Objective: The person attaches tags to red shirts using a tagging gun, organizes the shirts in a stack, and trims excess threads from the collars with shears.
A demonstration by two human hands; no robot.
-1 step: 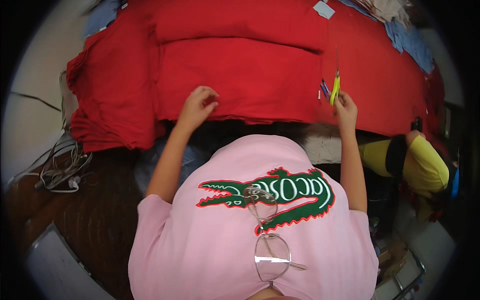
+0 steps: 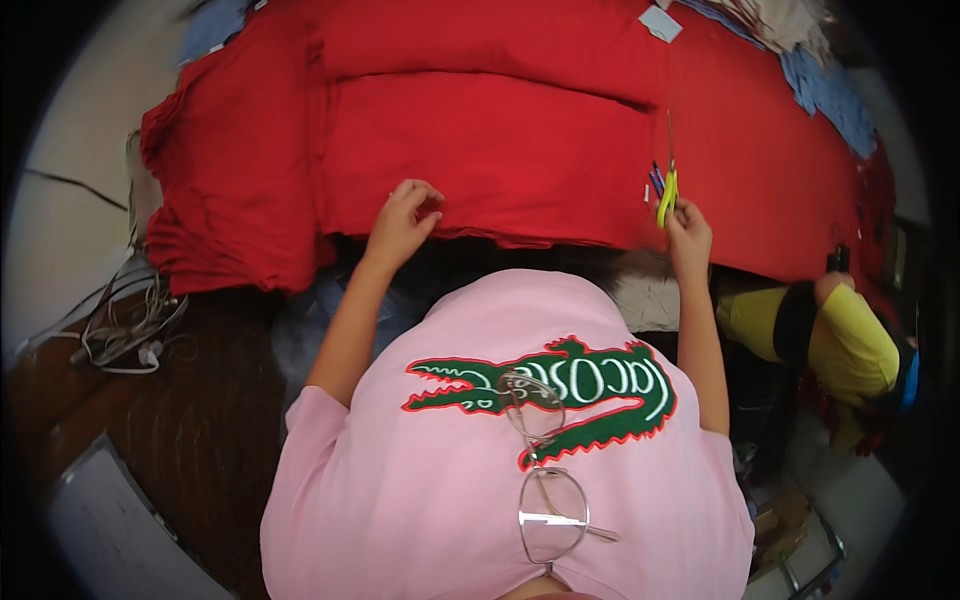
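Observation:
My right hand [image 2: 689,238] is closed round the handles of yellow-handled scissors [image 2: 667,200]. Their thin blades point away from me over the red cloth [image 2: 480,150]. Just left of the scissors lie dark blue pens [image 2: 656,180] and a small white piece [image 2: 647,194]. My left hand [image 2: 402,222] is at the near edge of the folded red cloth, empty, with its fingers loosely bent and the thumb apart. Whether its fingers touch the cloth I cannot tell.
A stack of folded red fabric [image 2: 235,180] stands at the left. Far right are a pale card [image 2: 660,23], blue cloth [image 2: 828,95] and beige cloth [image 2: 800,28]. Tangled cables [image 2: 125,325] hang at the left. A person in yellow sleeves [image 2: 850,335] is close on the right.
The scissors have shifted slightly toward me and closer to the pens, still in my right hand. The whole view has moved a little. My left hand keeps nearly the same pose.

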